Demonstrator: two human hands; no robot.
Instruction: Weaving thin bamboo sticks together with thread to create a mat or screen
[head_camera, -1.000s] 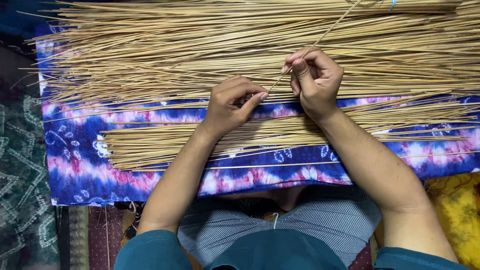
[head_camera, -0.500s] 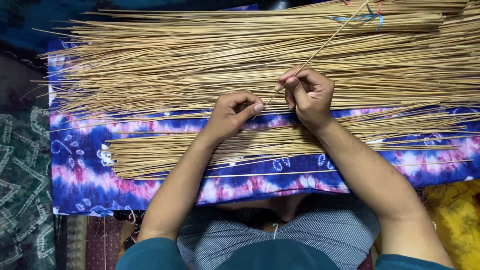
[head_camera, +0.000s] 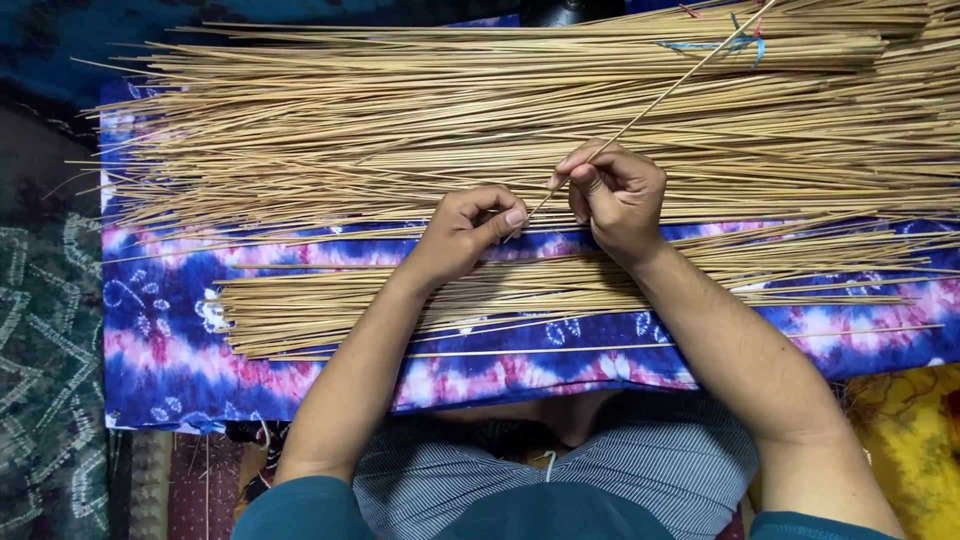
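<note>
Your right hand (head_camera: 615, 195) and left hand (head_camera: 468, 232) pinch one thin pale bamboo stick (head_camera: 660, 97), fingers closed; likely light, springy, snappable; grip near its lower end.

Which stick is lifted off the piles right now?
The single thin stick pinched by both hands, slanting up to the right across the big pile; all the others lie flat.

Straw-tan sticks (head_camera: 450, 120) at twelve o'clock — cloth (head_camera: 160, 340) blue, pink, white tie-dye — teal sleeves (head_camera: 300, 505) at six.
</note>
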